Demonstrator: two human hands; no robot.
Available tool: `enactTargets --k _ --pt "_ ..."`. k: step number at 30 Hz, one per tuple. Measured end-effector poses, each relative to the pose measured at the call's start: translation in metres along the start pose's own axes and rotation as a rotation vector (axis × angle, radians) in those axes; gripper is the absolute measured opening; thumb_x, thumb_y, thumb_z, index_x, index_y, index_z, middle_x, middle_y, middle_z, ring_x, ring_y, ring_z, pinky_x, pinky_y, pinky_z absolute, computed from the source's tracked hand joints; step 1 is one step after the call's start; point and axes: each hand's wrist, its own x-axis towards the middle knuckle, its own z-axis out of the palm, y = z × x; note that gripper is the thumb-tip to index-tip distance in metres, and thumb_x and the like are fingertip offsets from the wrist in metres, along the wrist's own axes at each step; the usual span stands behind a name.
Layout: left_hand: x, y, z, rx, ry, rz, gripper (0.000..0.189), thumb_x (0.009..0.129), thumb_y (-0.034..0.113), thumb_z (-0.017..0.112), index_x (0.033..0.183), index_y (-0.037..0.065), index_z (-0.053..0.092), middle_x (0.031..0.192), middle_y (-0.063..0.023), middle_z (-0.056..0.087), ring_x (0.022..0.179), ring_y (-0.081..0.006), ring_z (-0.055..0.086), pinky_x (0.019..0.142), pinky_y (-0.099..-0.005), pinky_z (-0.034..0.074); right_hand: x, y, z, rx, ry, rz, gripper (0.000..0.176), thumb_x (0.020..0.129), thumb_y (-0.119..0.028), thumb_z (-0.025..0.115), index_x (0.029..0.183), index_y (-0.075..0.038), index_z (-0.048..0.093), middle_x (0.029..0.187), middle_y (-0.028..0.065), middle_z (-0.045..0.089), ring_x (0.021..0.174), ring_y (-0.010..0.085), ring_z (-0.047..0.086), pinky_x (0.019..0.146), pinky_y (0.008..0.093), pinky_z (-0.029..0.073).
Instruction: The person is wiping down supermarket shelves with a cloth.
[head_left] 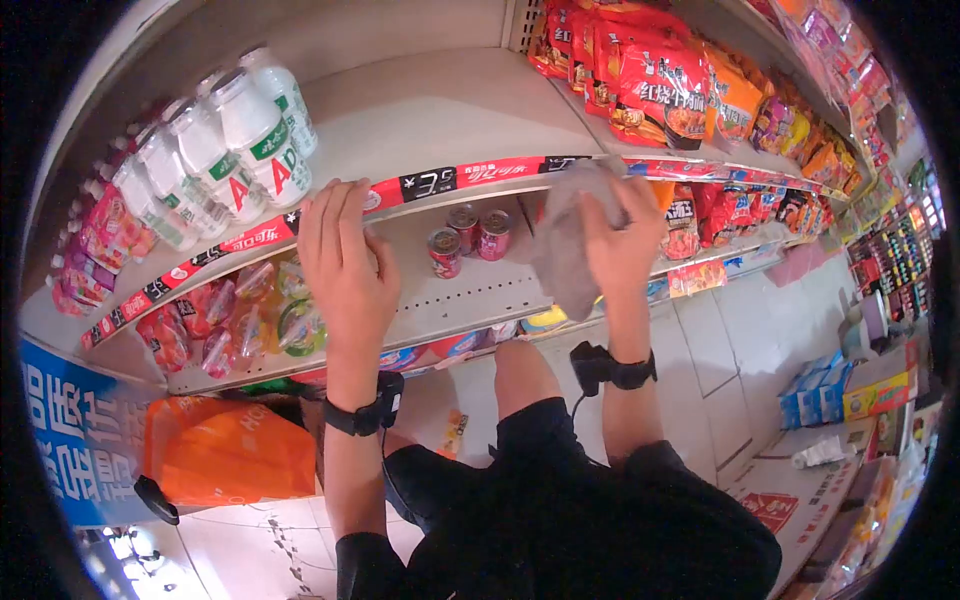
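Observation:
In the head view, my right hand (622, 232) is closed on a grey cloth (566, 248), which hangs over the front edge of the upper shelf (440, 100). My left hand (345, 250) has its fingers stretched out at the red and black price strip (475, 173) along that edge, beside the bottles. White bottles with green and red print (248, 125) stand on the shelf left of my left hand. Three small cans (465, 240) stand on the lower shelf between my hands.
Red noodle packets (655, 90) fill the shelf's right end. Bagged snacks (235, 315) lie on the lower shelf at left. An orange bag (230, 450) is near the floor at left. Boxes (815, 390) and other goods stand across the aisle at right.

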Motion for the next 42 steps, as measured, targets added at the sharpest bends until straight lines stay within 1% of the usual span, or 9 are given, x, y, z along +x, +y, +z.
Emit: enactTargets --k 2,5,12,23,26,30,34,38,42 --pt "0.000 0.000 0.003 -0.034 0.023 0.008 0.058 0.075 -0.007 0.061 0.133 0.001 0.061 0.133 -0.0225 0.062 0.130 -0.0425 0.056 0.116 -0.0545 0.040 -0.001 0.003 -0.005 0.040 0.038 0.081 0.037 0.078 -0.008 0.082 0.113 0.002 0.075 0.091 0.0147 0.064 0.083 0.0284 0.064 0.078 0.0374 0.051" --pt "0.001 -0.001 0.006 -0.035 0.039 0.022 0.058 0.074 -0.007 0.061 0.132 0.000 0.062 0.132 -0.0226 0.063 0.129 -0.0429 0.057 0.115 -0.0552 0.041 -0.014 -0.012 -0.006 -0.045 0.020 0.017 0.040 0.076 -0.007 0.082 0.113 0.002 0.075 0.091 0.0146 0.064 0.084 0.0294 0.064 0.079 0.0374 0.052" --pt "-0.003 -0.003 0.008 -0.005 0.017 0.029 0.058 0.075 -0.006 0.061 0.132 0.000 0.061 0.131 -0.0227 0.063 0.129 -0.0425 0.057 0.116 -0.0560 0.039 -0.023 -0.070 0.042 0.225 -0.140 -0.152 0.039 0.073 -0.006 0.081 0.111 0.000 0.075 0.095 0.0156 0.063 0.086 0.0334 0.066 0.076 0.0382 0.053" --pt "-0.001 0.003 0.004 -0.012 0.031 -0.014 0.059 0.076 -0.010 0.058 0.134 0.001 0.061 0.133 -0.0171 0.064 0.133 -0.0368 0.057 0.119 -0.0558 0.039 -0.002 0.012 -0.004 0.009 0.009 0.022 0.038 0.079 -0.010 0.081 0.115 -0.002 0.075 0.097 0.0178 0.065 0.089 0.0375 0.067 0.081 0.0437 0.054" --pt "0.002 0.004 0.002 -0.016 0.034 -0.010 0.062 0.074 -0.012 0.057 0.134 0.000 0.061 0.133 -0.0171 0.064 0.134 -0.0366 0.056 0.118 -0.0555 0.039 -0.011 0.007 0.003 -0.057 0.090 -0.096 0.039 0.077 -0.009 0.081 0.115 -0.002 0.075 0.095 0.0158 0.063 0.086 0.0346 0.065 0.079 0.0428 0.053" --pt "0.010 0.007 -0.021 -0.019 -0.051 -0.029 0.064 0.073 -0.015 0.054 0.134 0.000 0.060 0.134 -0.0171 0.064 0.135 -0.0370 0.055 0.119 -0.0539 0.040 -0.040 -0.041 -0.002 -0.023 0.039 -0.143 0.040 0.075 -0.011 0.081 0.114 -0.004 0.076 0.098 0.0151 0.064 0.088 0.0333 0.066 0.078 0.0425 0.054" --pt "0.018 -0.005 -0.050 -0.086 -0.122 -0.047 0.063 0.075 -0.017 0.051 0.134 0.002 0.061 0.132 -0.0195 0.065 0.126 -0.0401 0.060 0.110 -0.0504 0.047 -0.043 -0.102 0.037 0.209 -0.261 -0.281 0.045 0.072 -0.009 0.081 0.116 -0.005 0.075 0.099 0.0146 0.062 0.085 0.0336 0.067 0.075 0.0393 0.055" --pt "0.024 -0.028 -0.060 -0.159 -0.184 -0.047 0.055 0.076 -0.016 0.052 0.126 0.002 0.067 0.121 -0.0211 0.069 0.113 -0.0415 0.065 0.099 -0.0498 0.053 -0.036 -0.138 0.096 0.269 -0.290 -0.287 0.042 0.074 -0.011 0.081 0.115 -0.007 0.075 0.101 0.0129 0.063 0.082 0.0352 0.068 0.071 0.0415 0.056" --pt "0.023 -0.031 -0.053 -0.159 -0.136 -0.049 0.049 0.078 -0.014 0.053 0.121 0.002 0.069 0.116 -0.0208 0.071 0.111 -0.0407 0.066 0.098 -0.0494 0.053 -0.042 -0.142 0.123 0.183 -0.186 -0.237 0.041 0.075 -0.012 0.081 0.116 -0.008 0.075 0.100 0.0103 0.064 0.081 0.0350 0.069 0.069 0.0443 0.056"
